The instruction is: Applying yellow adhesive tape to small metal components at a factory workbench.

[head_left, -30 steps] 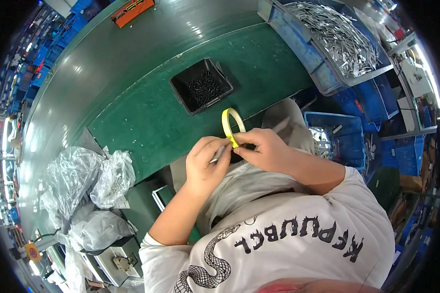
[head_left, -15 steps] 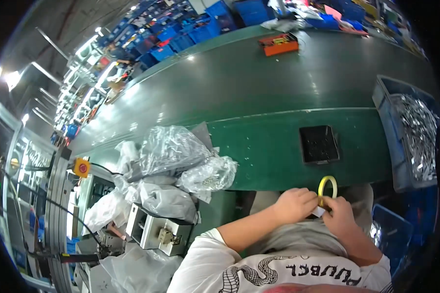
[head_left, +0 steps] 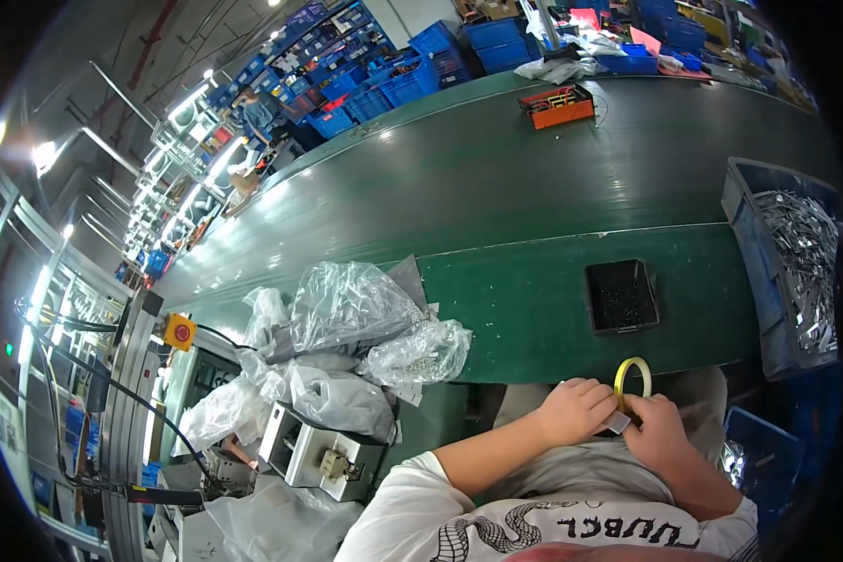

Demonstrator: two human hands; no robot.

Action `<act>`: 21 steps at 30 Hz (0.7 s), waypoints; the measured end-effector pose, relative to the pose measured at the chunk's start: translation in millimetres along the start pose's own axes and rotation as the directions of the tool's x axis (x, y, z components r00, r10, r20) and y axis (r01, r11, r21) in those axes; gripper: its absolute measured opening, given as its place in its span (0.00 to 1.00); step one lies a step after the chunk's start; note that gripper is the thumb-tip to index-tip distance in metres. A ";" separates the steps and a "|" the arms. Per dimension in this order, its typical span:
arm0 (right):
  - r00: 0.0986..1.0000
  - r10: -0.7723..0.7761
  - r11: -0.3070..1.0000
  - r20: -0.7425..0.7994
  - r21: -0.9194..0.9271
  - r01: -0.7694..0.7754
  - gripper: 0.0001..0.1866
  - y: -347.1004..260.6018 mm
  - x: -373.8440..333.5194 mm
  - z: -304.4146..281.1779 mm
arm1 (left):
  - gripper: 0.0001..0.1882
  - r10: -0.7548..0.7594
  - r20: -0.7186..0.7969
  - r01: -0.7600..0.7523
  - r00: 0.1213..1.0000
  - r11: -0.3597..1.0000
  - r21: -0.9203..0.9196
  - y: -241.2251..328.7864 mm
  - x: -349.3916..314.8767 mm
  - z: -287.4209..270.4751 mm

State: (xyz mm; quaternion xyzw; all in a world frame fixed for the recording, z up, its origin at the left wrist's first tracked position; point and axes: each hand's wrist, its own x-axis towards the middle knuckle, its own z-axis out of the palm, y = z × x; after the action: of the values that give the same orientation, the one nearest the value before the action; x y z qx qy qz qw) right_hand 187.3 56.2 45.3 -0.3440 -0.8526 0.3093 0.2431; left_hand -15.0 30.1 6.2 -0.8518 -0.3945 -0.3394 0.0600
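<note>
The left hand [head_left: 581, 412] looks clamped on a small silver piece [head_left: 617, 423]; the right hand [head_left: 658, 427] seems closed on the lower edge of the yellow tape roll [head_left: 620, 379], by the near edge of the green bench [head_left: 525, 318]. The left grip is best firm and still; the right, light on the rim, so the tape neither creases nor twists. From the left: one red button [head_left: 182, 332], several clear bags [head_left: 347, 304] overlapping too much to count, one orange tray [head_left: 560, 116], one silver piece, one roll, one black tray [head_left: 626, 330] and one blue-grey bin [head_left: 755, 272] of uncountable silver strips [head_left: 804, 253].
</note>
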 end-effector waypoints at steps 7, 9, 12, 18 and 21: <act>0.997 0.063 0.994 -0.036 -0.090 -0.066 0.13 12.1 -5.0 3.7 | 0.09 -0.183 -0.022 0.160 0.983 0.907 -0.389 10.7 11.3 -1.4; 0.995 -0.003 0.987 -0.100 -0.161 -0.014 0.21 15.7 -2.1 2.6 | 0.09 -0.251 0.063 0.252 0.966 0.858 -0.447 14.4 10.8 -2.3; 0.980 0.171 0.980 -0.104 -0.080 -0.180 0.24 20.0 -5.1 4.8 | 0.08 -0.383 0.210 0.432 0.900 0.717 -0.547 18.1 16.2 -8.2; 0.992 -0.066 0.992 -0.106 -0.117 0.053 0.10 15.3 -1.5 -5.5 | 0.06 -0.472 0.192 0.466 0.860 0.577 -0.670 17.3 8.5 6.9; 0.993 -0.051 0.997 -0.102 -0.071 0.044 0.07 19.7 -6.0 -5.6 | 0.14 -0.479 0.398 0.608 0.782 0.448 -0.655 18.8 9.6 -1.5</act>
State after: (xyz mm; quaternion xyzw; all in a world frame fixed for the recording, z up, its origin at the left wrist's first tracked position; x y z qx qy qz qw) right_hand 203.3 65.0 34.4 -0.3472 -0.8568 0.2558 0.2827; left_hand 1.9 22.8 16.5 -0.6465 -0.4709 -0.4051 -0.4428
